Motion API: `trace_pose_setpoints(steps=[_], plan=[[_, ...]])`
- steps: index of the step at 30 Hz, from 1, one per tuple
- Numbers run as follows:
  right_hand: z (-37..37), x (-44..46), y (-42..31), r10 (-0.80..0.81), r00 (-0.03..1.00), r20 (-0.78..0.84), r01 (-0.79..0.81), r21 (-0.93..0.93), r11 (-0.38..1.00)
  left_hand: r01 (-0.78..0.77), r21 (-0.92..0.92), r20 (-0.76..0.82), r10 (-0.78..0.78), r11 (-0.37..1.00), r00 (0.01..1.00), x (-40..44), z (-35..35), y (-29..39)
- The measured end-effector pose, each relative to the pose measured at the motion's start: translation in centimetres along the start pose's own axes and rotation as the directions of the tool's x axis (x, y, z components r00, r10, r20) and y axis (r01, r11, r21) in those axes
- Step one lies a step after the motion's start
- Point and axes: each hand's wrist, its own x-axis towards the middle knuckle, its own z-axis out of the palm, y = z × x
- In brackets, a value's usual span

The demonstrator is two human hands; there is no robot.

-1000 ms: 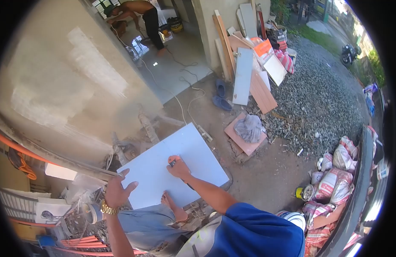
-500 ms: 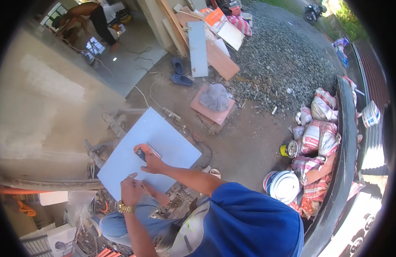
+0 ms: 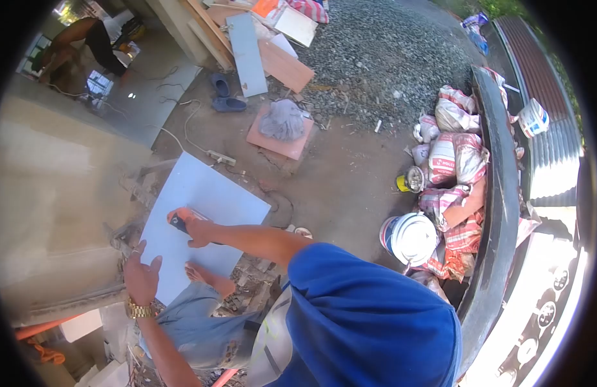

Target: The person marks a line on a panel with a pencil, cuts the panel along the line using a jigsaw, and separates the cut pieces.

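Observation:
A pale blue-white flat panel [image 3: 231, 203] lies tilted in front of me. My right hand [image 3: 198, 231] is closed around an orange-and-black hand tool [image 3: 178, 219] that rests on the panel; a thin light straight edge shows beside it, but its exact kind is unclear. At the panel's lower left edge is my left hand [image 3: 142, 278], fingers apart, wearing a gold watch [image 3: 141, 311] at the wrist. A bare foot [image 3: 210, 278] presses on the panel's near part.
Lidded white bucket [image 3: 414, 238] and stacked sacks [image 3: 450, 158] line the right side. Beyond the panel are an extension socket [image 3: 221, 158], a pink tile [image 3: 282, 138] with a grey cloth, dark blue clogs [image 3: 227, 104] and gravel [image 3: 382, 58]. Another person [image 3: 85, 42] bends over in the doorway.
My left hand has moved left and away from the foot, out to the panel's edge. My right hand still holds the tool on the panel. The view has shifted, so the surroundings sit further left.

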Motion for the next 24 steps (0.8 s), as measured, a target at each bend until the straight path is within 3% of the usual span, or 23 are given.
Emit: trace_pose_setpoints(steps=[1, 2, 3, 5, 7, 8, 9, 10, 11, 12, 13, 14, 17, 22, 24], plan=[[-0.4, 0.6, -0.4, -0.017, 0.999, 0.03, 0.017, -0.004, 1.0, 0.046, 0.032, 0.022, -0.047, 0.998, 0.999, 0.4, 0.2, -1.0], [-1.0, 0.6, -0.5, -0.038, 0.998, 0.06, 0.038, -0.006, 0.999, -0.104, -0.042, -0.035, 0.102, 0.994, 0.994, 0.7, 0.5, -2.6], [-2.6, -0.2, -1.1, -0.019, 0.998, 0.053, 0.019, 0.0, 1.0, -0.117, -0.046, -0.02, 0.116, 0.992, 0.993, 0.8, 0.0, -2.3], [-6.4, -1.4, -2.8, -0.017, 0.992, 0.123, -0.011, 0.218, 0.976, -0.038, 0.053, 0.062, 0.034, 0.998, 0.997, 0.9, -1.8, -1.6], [-7.7, 2.2, -2.8, -0.222, 0.955, 0.199, 0.243, -0.088, 0.966, -0.126, 0.012, 0.009, 0.126, 0.992, 0.992, 1.5, -1.6, -3.6], [-9.8, 4.0, -4.8, -0.141, 0.934, 0.33, 0.242, -0.29, 0.926, -0.052, -0.022, 0.05, 0.053, 0.998, 0.997, 1.8, -1.9, -3.8], [-10.9, 7.0, -6.6, -0.03, 0.899, 0.437, 0.258, -0.474, 0.842, 0.022, -0.052, 0.094, -0.017, 0.998, 0.995, 2.3, -1.9, -4.2], [-10.5, 12.5, -7.6, -0.178, 0.831, 0.528, 0.511, -0.596, 0.62, -0.076, 0.039, 0.067, 0.074, 0.996, 0.995, 2.6, -1.5, -5.3], [-13.1, 12.0, -10.5, -0.203, 0.88, 0.429, 0.453, -0.629, 0.631, -0.073, 0.059, 0.117, 0.065, 0.996, 0.991, 3.2, -1.2, -5.7], [-16.3, 14.4, -16.4, -0.087, 0.869, 0.488, 0.419, -0.63, 0.653, -0.106, 0.052, 0.136, 0.098, 0.993, 0.986, 3.5, -1.3, -4.3], [-14.8, 21.0, -17.8, -0.159, 0.877, 0.454, 0.438, -0.615, 0.656, -0.064, -0.054, 0.242, 0.076, 0.996, 0.967, 3.7, -1.9, -2.7], [-16.7, 20.1, -23.1, -0.134, 0.845, 0.518, 0.479, -0.621, 0.62, -0.007, -0.148, 0.347, 0.059, 0.989, 0.936, 4.0, -2.1, -1.2], [-18.3, 20.3, -30.0, -0.166, 0.779, 0.604, 0.575, -0.585, 0.571, -0.173, -0.14, 0.475, 0.219, 0.975, 0.852, 5.0, -0.3, 1.4], [-18.5, 19.3, -30.3, -0.18, 0.738, 0.65, 0.627, -0.564, 0.538, -0.333, -0.037, 0.423, 0.317, 0.942, 0.849, 6.6, 1.5, 1.4], [-19.2, 17.0, -30.9, -0.139, 0.733, 0.665, 0.642, -0.612, 0.462, -0.353, 0.007, 0.372, 0.326, 0.935, 0.869, 6.6, 1.9, 0.5]])
